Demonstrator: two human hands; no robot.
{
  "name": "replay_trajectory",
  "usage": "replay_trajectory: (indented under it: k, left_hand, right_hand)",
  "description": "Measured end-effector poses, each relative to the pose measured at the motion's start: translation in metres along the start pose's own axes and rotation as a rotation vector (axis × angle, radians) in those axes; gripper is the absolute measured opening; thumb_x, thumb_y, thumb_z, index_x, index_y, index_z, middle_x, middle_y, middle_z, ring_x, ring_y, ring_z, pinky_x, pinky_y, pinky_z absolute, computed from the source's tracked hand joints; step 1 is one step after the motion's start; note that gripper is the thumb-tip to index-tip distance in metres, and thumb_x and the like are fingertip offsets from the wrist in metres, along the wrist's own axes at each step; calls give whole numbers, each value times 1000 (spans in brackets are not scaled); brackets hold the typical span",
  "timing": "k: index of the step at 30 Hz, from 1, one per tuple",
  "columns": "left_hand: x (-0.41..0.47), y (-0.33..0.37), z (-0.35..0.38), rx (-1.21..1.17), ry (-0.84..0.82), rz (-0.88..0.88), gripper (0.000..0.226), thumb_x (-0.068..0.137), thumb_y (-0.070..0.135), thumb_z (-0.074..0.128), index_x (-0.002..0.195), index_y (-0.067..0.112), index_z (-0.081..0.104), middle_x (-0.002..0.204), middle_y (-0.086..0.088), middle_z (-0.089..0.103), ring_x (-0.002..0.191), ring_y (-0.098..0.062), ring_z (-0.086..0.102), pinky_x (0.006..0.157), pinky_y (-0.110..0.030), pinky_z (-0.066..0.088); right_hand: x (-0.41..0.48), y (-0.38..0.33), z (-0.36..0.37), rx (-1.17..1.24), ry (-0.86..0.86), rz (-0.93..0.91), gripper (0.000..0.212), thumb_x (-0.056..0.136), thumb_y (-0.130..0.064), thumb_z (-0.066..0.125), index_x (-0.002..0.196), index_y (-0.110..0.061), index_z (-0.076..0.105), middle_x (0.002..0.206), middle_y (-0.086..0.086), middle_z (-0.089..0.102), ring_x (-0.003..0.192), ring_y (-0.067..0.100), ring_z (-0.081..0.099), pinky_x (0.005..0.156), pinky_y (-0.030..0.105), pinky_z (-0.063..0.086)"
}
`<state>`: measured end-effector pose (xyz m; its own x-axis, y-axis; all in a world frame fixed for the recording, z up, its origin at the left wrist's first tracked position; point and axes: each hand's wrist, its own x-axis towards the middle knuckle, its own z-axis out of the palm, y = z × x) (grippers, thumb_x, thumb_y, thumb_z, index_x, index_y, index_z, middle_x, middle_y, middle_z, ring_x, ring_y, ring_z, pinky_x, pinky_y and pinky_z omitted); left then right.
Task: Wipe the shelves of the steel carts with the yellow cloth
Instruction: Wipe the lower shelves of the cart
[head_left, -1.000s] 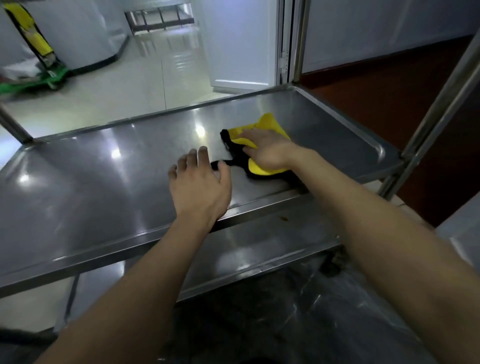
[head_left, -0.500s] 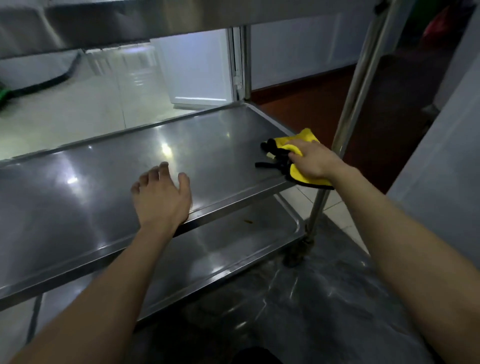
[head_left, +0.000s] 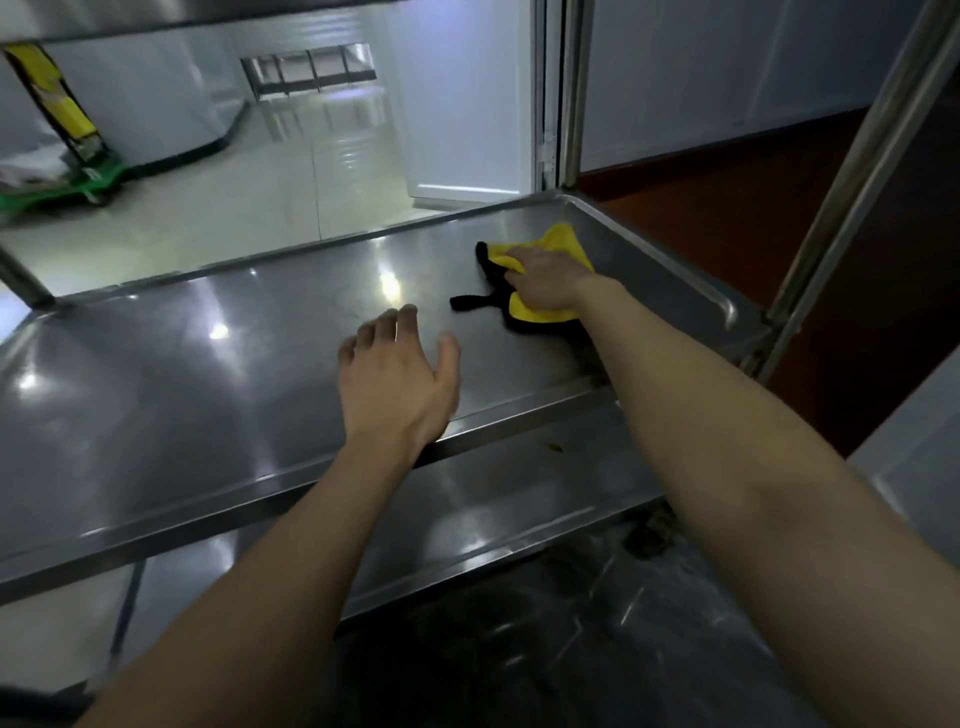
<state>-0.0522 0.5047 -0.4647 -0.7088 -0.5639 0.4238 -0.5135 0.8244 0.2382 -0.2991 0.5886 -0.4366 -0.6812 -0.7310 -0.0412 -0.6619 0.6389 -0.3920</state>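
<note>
A steel cart's middle shelf (head_left: 182, 374) spreads in front of me, with a lower shelf (head_left: 498, 499) beneath it. The yellow cloth (head_left: 563, 241), edged in black with a black loop, lies on the middle shelf near its right end. My right hand (head_left: 548, 280) lies flat on top of the cloth and presses it to the steel. My left hand (head_left: 397, 379) hovers at the shelf's front part, fingers relaxed and slightly bent, holding nothing.
The cart's upright post (head_left: 852, 171) rises at the right, and another post (head_left: 21, 280) at the left. The top shelf's edge (head_left: 208, 15) hangs overhead. A green trolley (head_left: 67, 179) stands on the pale floor far left. A white door (head_left: 467, 104) stands behind.
My right hand has slid the cloth from the shelf's right front corner back inward and farther from me. The view has swung back to the right. My left hand stayed near the front edge.
</note>
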Motion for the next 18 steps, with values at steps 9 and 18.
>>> replay_trajectory:
  k: [9,18]
  left_hand:
    - [1,3,-6,29,122,-4,55,107,46,39,141,7,60,132,-17,69,121,-39,62,107,-50,44]
    - [-56,-30,-38,-504,258,188,23,101,18,61,123,14,67,103,-1,68,99,-21,63,92,-43,52]
  right_hand:
    - [-160,-20,52,-29,340,-262,40,107,-31,56,146,-22,60,145,5,65,134,30,56,112,39,38]
    - [-253,-57,137,34,751,-390,39,104,-17,59,143,-13,61,145,7,60,138,28,53,117,48,37]
